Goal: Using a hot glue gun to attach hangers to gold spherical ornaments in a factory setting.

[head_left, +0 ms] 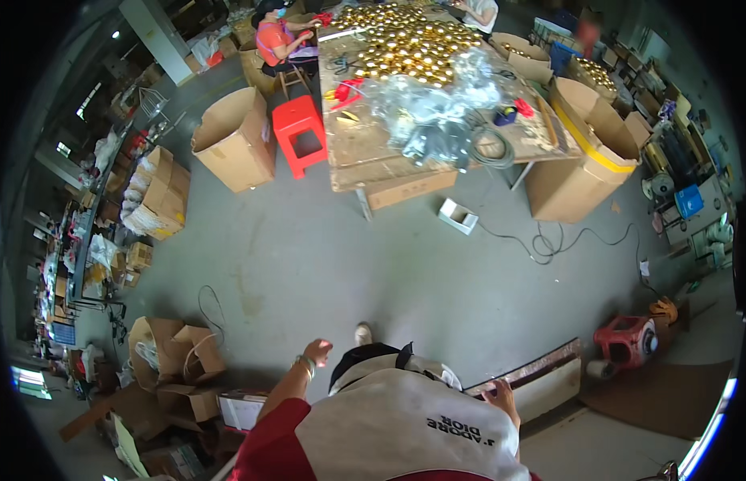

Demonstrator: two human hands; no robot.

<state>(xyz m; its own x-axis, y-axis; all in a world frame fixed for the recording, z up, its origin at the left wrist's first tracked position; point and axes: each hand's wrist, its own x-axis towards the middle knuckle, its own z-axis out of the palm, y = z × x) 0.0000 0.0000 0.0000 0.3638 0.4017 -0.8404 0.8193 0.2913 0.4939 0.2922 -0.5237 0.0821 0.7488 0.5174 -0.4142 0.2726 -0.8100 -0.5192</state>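
Low at frame left, open cardboard boxes (176,353) lie scattered on the grey floor (373,264). Left hand (317,350) hangs free beside the body, fingers loosely curled, holding nothing; the boxes are the nearest things to it, near but apart. A shoe tip (362,332) shows just right of that hand. Right hand (501,398) rests with fingers spread on the top edge of a long flat panel (541,377), which leans on the floor just right of the body; touching, not clearly clamped. Judgement: to shift the panel well, close the fingers over its edge and bring the free hand across to steady its length. Far ahead, well apart, the worktop (365,152) carries gold caps (405,40).
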